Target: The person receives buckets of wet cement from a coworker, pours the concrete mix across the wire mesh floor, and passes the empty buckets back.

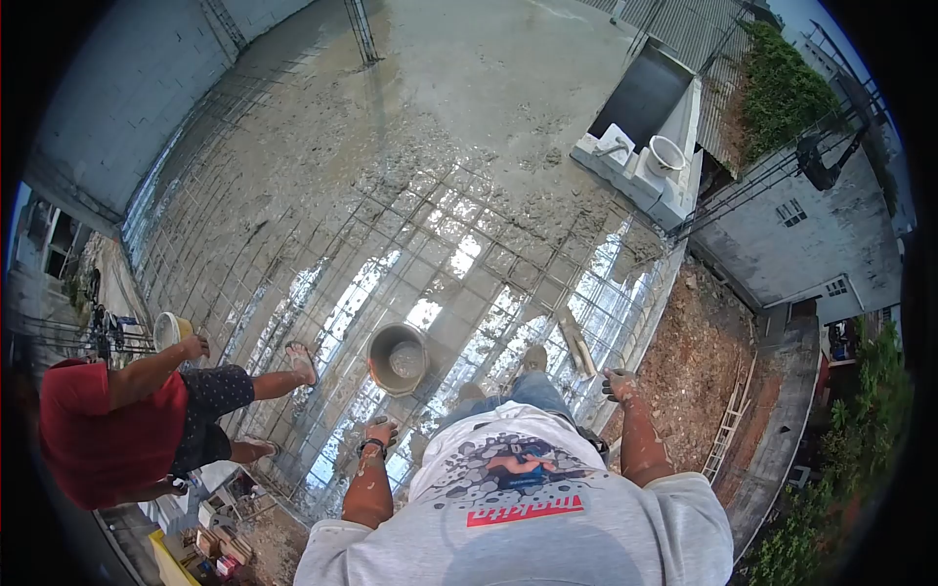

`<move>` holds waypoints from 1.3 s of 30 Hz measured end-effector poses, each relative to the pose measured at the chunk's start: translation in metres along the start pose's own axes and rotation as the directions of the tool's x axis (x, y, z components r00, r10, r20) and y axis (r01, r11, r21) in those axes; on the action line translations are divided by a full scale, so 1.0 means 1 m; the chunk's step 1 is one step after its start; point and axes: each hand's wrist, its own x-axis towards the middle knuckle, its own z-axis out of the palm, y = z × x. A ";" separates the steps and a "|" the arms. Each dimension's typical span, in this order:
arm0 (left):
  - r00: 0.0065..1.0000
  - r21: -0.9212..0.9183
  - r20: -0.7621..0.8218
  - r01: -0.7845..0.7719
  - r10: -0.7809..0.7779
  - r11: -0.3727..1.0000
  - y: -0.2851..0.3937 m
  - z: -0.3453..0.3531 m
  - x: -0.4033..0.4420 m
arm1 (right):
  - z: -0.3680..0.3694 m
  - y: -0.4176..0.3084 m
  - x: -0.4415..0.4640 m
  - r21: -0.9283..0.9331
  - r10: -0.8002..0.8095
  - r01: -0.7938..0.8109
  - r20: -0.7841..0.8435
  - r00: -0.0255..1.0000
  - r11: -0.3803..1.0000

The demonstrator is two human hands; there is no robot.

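Observation:
My left hand (379, 431) hangs low beside my body with its fingers loosely apart and nothing seen in it. A dark band circles that wrist. Just ahead of it, a bucket (398, 359) with some grey liquid or residue inside stands on the rebar grid (449, 205). Out to the right, my right hand (618, 385) is held away from my body, fingers loosely bent and apart, with nothing seen in it. Nearest to it lies a cement-smeared wooden piece (576, 342), set on the mesh. Both hands and forearms carry grey smears.
Wet concrete (489, 88) covers the far part of the slab. At left, a person in a red shirt (117, 430) holds a pale bucket (172, 330). A block-walled opening (640, 93) with a white basin (666, 156) stands far right. The slab edge (674, 264) drops to rubble (694, 361).

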 end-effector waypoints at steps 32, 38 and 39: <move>0.986 0.164 -0.056 -0.145 0.156 0.976 0.121 0.172 -0.050 | -0.090 0.018 0.124 0.159 0.102 -0.107 0.043 0.994 0.981; 0.971 0.153 -0.017 -0.234 0.240 0.960 0.160 0.238 -0.055 | -0.128 -0.009 0.166 0.173 0.072 -0.078 0.042 0.996 0.982; 0.965 0.162 -0.008 -0.257 0.261 0.953 0.166 0.248 -0.057 | -0.132 -0.014 0.171 0.173 0.068 -0.075 0.043 0.997 0.982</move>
